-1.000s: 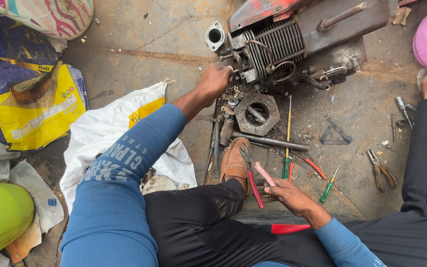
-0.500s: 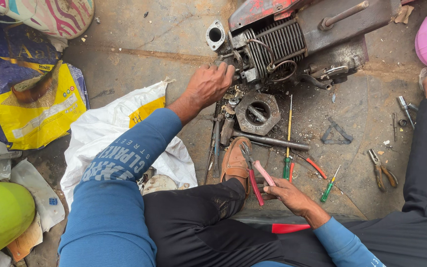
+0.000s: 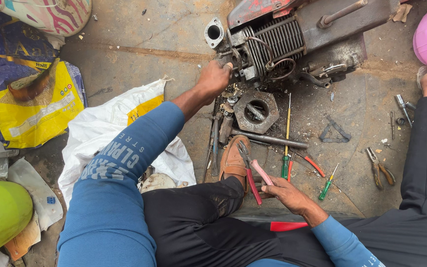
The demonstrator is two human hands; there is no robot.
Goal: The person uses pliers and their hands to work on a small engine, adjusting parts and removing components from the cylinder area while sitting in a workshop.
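Left hand was on the engine, fingers curled onto a small fitting at its near-left corner; what exactly they pinched was hidden, so grip on a part can't be told. Right hand sat well below the engine, close to the body, fingers closed around the pliers with red and pink handles, tip pointing up toward the engine. Judgement: the work at the fitting would go best with the left hand steadying the engine corner while the pliers come in square on the part, gripping firmly so they don't slip on the greasy metal. Pliers lay right in the right fingers, just beside the brown shoe. Below the engine on the floor: big hex nut, steel rod, yellow-shaft screwdriver, small green screwdriver. Second pliers lay down-right of the engine, well apart. White sack lay down-left of the engine, under the left arm; yellow bag farther left.
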